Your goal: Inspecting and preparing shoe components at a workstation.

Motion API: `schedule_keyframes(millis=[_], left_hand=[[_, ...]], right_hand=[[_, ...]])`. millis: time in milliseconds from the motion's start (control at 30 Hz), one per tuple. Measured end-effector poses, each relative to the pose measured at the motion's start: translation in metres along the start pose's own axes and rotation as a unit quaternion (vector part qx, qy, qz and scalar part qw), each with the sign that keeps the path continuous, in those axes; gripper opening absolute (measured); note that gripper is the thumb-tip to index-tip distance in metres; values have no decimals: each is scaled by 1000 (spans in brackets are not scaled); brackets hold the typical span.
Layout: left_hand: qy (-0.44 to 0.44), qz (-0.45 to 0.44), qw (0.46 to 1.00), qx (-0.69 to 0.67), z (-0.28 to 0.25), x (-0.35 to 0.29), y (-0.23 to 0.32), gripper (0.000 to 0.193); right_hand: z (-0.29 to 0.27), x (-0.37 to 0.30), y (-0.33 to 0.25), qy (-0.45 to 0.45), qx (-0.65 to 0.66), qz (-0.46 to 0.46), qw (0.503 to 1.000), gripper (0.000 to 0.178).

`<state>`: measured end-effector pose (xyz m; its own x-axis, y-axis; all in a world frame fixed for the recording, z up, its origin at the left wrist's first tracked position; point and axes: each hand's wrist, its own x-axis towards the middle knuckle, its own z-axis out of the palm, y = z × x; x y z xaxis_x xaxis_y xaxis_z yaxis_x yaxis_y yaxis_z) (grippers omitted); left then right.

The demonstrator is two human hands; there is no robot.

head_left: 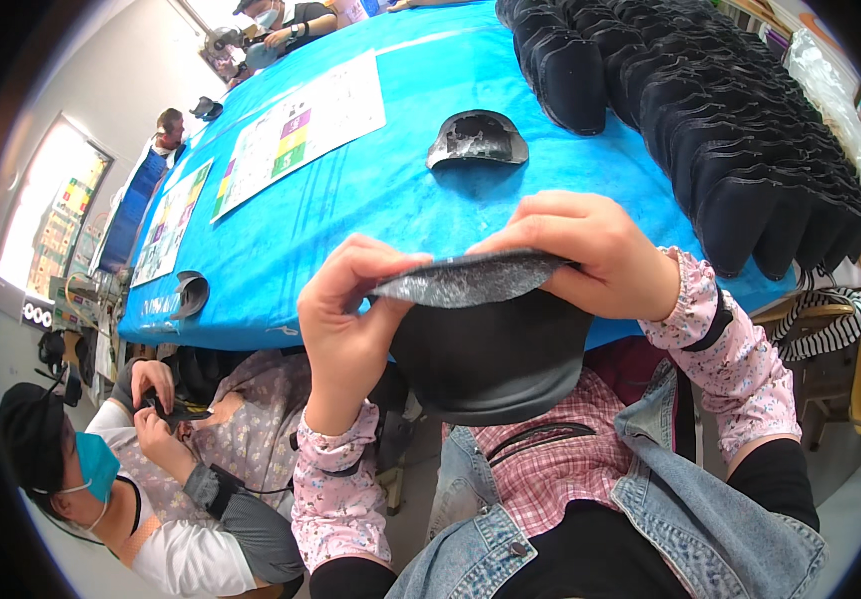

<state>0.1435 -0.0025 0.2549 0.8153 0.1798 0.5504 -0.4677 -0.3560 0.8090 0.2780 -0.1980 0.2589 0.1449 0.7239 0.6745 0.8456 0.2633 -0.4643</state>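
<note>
Above my lap I hold a floppy black moulded piece (495, 359), rounded at its lower end. Along its top edge runs a curved band (475, 282) with a mottled grey-white surface. My left hand (345, 324) pinches the left end of this edge between thumb and fingers. At the right end my right hand (585, 245) grips the same edge, fingers over the top and thumb beneath. Beyond my hands, a curved black-and-grey shell (480, 148) rests on the blue-covered table (390, 215). The inside of the held piece is mostly hidden.
Long overlapping rows of black moulded pieces (740, 130) fill the table's right side. Printed sheets (335, 105) lie to the left, with another curved shell (191, 296) near the left edge. A masked co-worker (186, 499) sits close at my left; others sit farther off.
</note>
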Motion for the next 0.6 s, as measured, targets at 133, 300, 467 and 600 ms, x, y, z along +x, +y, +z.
schedule_keyframes(millis=[133,300,467,600], left_hand=[[-37,-25,996,-82,-1,-9,-2,13],[-16,-40,997,-64,8,-11,-2,14],[-33,2,975,218,13,-7,17,12],[-23,-99,993,51,7,-12,12,17]], right_hand=[[0,-4,-2,-35,50,-42,997,27],[6,-8,0,-59,93,25,994,29],[9,-5,-5,-84,-76,19,993,7],[18,-8,-3,-74,-18,26,997,23]])
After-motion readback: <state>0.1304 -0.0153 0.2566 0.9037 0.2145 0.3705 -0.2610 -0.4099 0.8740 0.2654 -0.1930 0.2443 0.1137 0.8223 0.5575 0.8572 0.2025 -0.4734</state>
